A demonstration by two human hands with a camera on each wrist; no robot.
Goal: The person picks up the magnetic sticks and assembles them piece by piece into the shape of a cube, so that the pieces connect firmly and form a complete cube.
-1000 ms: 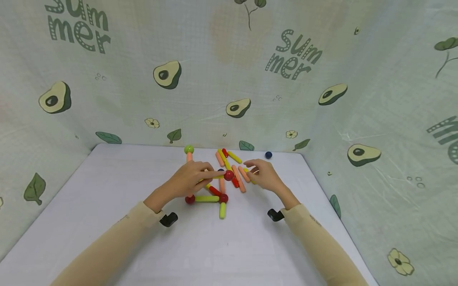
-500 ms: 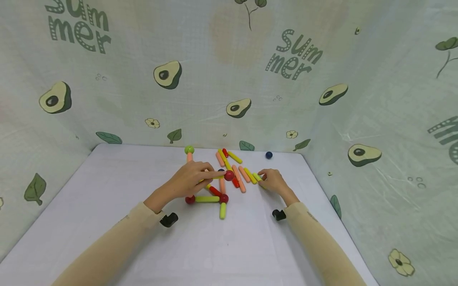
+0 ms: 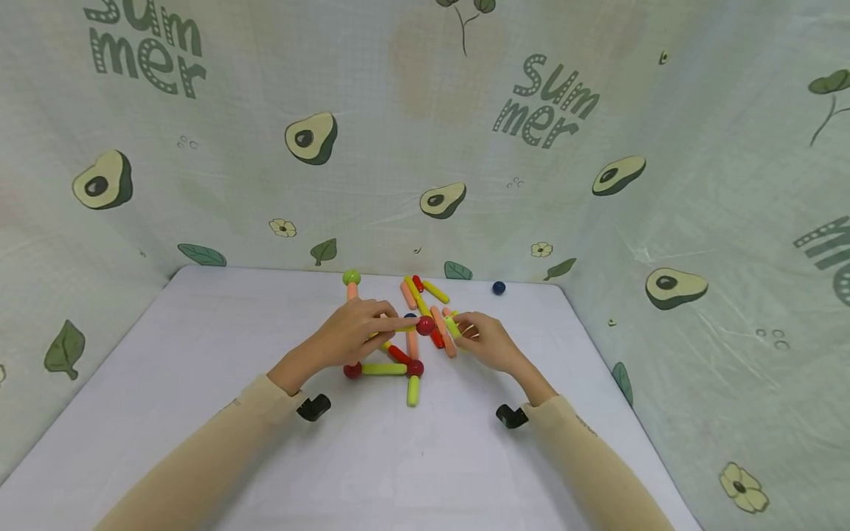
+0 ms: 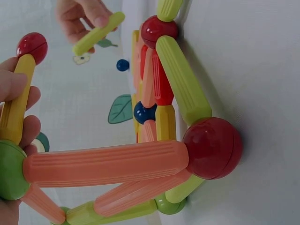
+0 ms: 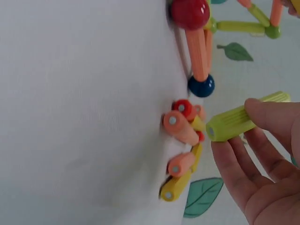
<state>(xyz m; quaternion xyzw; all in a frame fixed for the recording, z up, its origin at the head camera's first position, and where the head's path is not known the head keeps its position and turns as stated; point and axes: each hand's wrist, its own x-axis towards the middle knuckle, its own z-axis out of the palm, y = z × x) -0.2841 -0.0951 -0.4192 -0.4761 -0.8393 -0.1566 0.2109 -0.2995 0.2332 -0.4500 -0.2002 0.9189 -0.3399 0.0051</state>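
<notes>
My left hand grips a yellow magnetic stick at the upper part of a stick-and-ball frame. That stick joins a green ball at one end and bears a red ball on the other. From the green ball a salmon stick runs down to a big red ball at the base. Lime base sticks lead to another red ball. Right of the frame, my right hand pinches a lime stick between thumb and fingers, raised above the table.
Loose sticks in salmon, yellow and red lie beside the frame, among them a salmon stick and a yellow stick. A dark blue ball sits near the back edge of the white table. Printed cloth hangs behind and at the sides.
My right hand reached right to the lime stick on the table, took hold of it and brought it up and left toward the frame. The left hand stays in place.
</notes>
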